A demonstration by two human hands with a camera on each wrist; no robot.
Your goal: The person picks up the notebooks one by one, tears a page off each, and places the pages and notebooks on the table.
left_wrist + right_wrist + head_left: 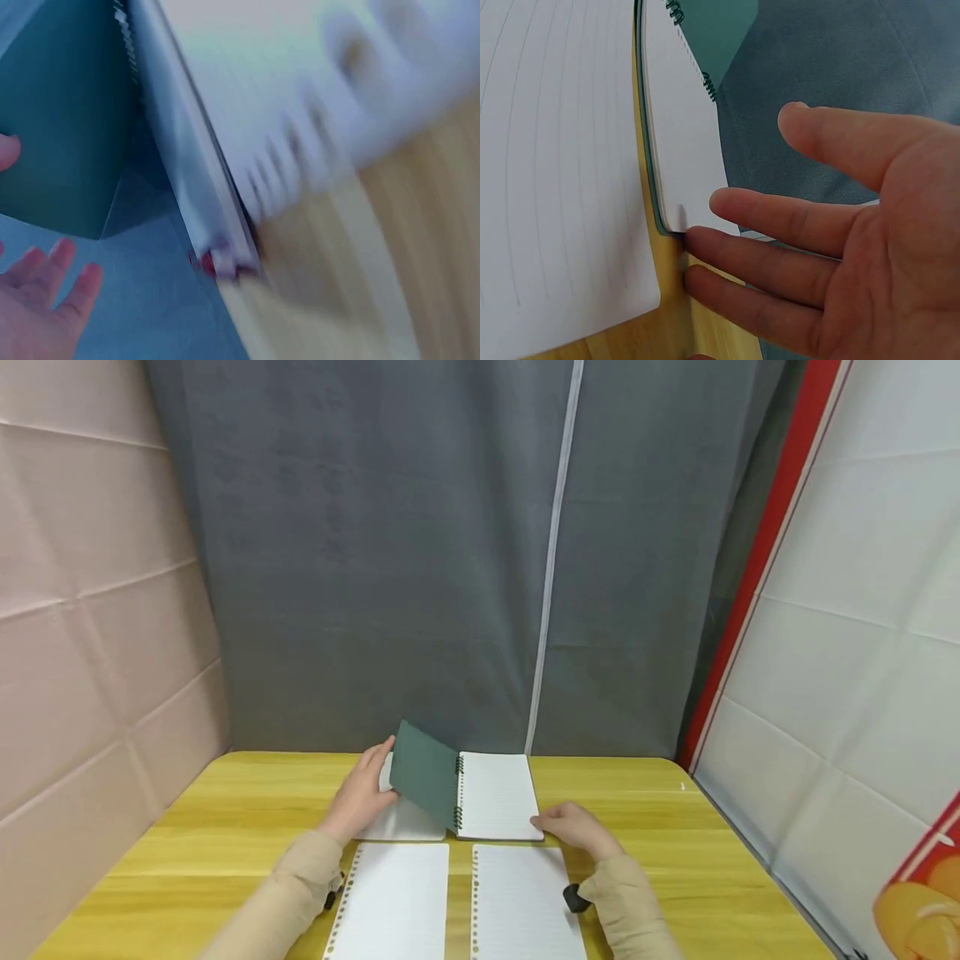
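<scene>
A spiral notebook [495,795] lies open at the back of the yellow wooden table [225,827], its lined right page facing up. Its dark green cover [423,774] stands tilted up over the spiral. My left hand [366,789] is behind that cover, fingertips at its upper left edge. In the left wrist view the left hand [41,296] shows straight, spread fingers beside the green cover [67,112]; that view is blurred. My right hand [568,827] touches the page's near right corner, and the right hand [817,247] shows straight fingers against the notebook corner [679,172].
Two loose lined punched sheets lie side by side in front of the notebook: the left sheet [393,900] and the right sheet [521,902]. A grey curtain [420,552] hangs just behind the table. Bare tabletop stretches to the far left and right.
</scene>
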